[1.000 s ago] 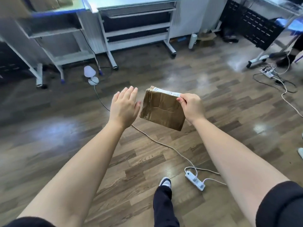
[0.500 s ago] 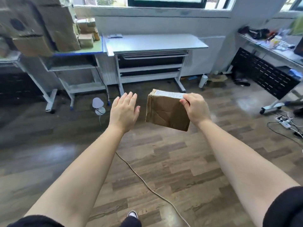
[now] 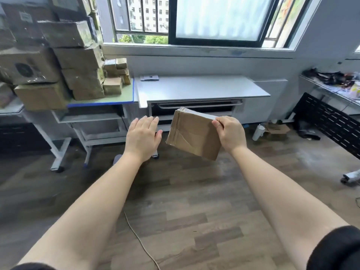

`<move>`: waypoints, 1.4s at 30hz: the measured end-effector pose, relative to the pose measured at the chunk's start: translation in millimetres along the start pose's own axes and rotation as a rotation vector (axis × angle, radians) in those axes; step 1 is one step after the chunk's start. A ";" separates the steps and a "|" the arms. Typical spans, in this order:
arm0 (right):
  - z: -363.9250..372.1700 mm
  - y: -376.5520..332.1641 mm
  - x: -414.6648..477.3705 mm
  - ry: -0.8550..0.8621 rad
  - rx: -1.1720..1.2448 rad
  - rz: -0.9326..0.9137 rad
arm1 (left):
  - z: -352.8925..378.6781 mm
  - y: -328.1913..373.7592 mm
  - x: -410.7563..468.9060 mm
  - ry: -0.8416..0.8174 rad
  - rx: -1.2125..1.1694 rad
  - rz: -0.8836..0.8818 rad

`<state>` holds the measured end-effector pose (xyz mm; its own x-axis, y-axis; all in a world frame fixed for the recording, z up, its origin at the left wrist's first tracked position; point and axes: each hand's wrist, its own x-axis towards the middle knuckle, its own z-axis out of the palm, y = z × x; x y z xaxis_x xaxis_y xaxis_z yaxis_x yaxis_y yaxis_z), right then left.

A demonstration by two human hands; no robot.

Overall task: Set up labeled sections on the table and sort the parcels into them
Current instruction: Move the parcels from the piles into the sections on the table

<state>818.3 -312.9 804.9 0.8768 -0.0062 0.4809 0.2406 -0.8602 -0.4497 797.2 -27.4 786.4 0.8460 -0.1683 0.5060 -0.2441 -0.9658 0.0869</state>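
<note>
My right hand [image 3: 230, 133] grips a flat brown parcel [image 3: 191, 136] by its right edge and holds it in the air, tilted, with a white label along its top edge. My left hand [image 3: 143, 137] hovers just left of the parcel with fingers straight, a small gap between them. Ahead stands a white table [image 3: 204, 87] under the window, with a small sheet of paper [image 3: 149, 77] at its back left corner. A pile of brown cardboard parcels [image 3: 78, 61] is stacked on the green-topped desk [image 3: 101, 101] to the left.
A white cable [image 3: 140, 240] runs across the wooden floor near my feet. A black perforated panel [image 3: 329, 121] and a cluttered bench [image 3: 331, 84] stand at the right. A white bottle [image 3: 258, 131] and an open box [image 3: 277, 130] sit on the floor by the wall.
The view has lifted from the floor to the white table and window, which are now closer. My right hand still carries the parcel; my left hand stays beside it.
</note>
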 end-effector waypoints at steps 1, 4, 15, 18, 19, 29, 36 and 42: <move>9.8 -1.4 18.9 0.000 -0.002 0.000 | 5.5 -9.5 15.5 -0.003 -0.004 -0.005; 38.6 -5.7 72.1 0.002 0.007 -0.004 | 21.6 -37.4 60.6 -0.027 0.003 -0.037; 162.4 -14.6 299.1 -0.017 0.112 -0.061 | 93.1 -137.9 242.9 0.078 0.087 -0.159; 193.4 -19.2 363.4 -0.040 0.150 -0.066 | 110.6 -166.7 288.7 0.086 0.117 -0.176; 203.6 -22.1 383.8 -0.053 0.158 -0.066 | 115.5 -176.8 302.4 0.091 0.129 -0.187; 316.4 -85.5 541.5 -0.107 0.309 -0.077 | 149.1 -305.9 405.7 0.081 0.187 -0.297; 375.2 -188.6 652.4 -0.067 0.307 -0.158 | 116.9 -430.3 482.8 0.189 0.270 -0.308; 399.6 -286.0 730.0 -0.035 0.349 -0.156 | 76.8 -515.3 525.6 0.290 0.314 -0.325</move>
<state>1555.9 132.4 983.7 0.8306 0.1335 0.5406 0.4942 -0.6241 -0.6052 1404.1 366.7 941.7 0.6778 0.1674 0.7159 0.1997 -0.9790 0.0399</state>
